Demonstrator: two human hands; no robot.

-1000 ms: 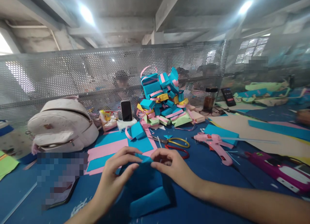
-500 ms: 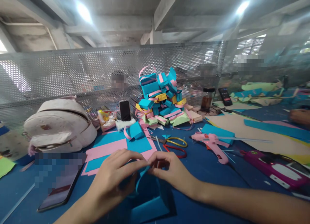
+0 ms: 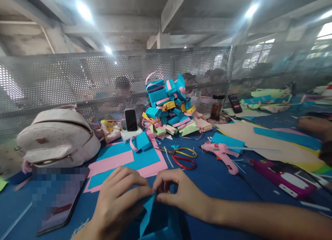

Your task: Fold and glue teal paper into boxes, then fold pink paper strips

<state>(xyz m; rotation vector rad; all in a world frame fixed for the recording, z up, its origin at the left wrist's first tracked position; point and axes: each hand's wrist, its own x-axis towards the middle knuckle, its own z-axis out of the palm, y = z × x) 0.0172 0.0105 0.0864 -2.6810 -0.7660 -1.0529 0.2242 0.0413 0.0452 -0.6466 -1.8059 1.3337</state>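
Note:
A folded blue paper piece (image 3: 158, 217) stands at the bottom middle of the table, partly hidden by my hands. My left hand (image 3: 121, 196) is closed on its upper left edge, fingers bent over the paper. From the other side my right hand (image 3: 178, 189) pinches the top edge, thumb and forefinger together, its fingertips meeting those of the left. Just beyond my hands lie blue and pink paper sheets (image 3: 111, 160), with scissors (image 3: 184, 158) with one yellow and one red handle at their right. Farther right rests a pink glue gun (image 3: 223, 153) with a clear glue stick in it.
A heap of folded blue, pink, yellow and green paper boxes (image 3: 168, 108) rises at the back. To the left are a white backpack (image 3: 58, 138) and a phone (image 3: 61, 202). A purple device (image 3: 284, 177) lies right. Another person's hand (image 3: 312, 127) shows at the right edge.
The blue paper has been turned between my hands, and a pointed flap now stands toward me. My view has swung slightly right. The other person's hand reaches farther in.

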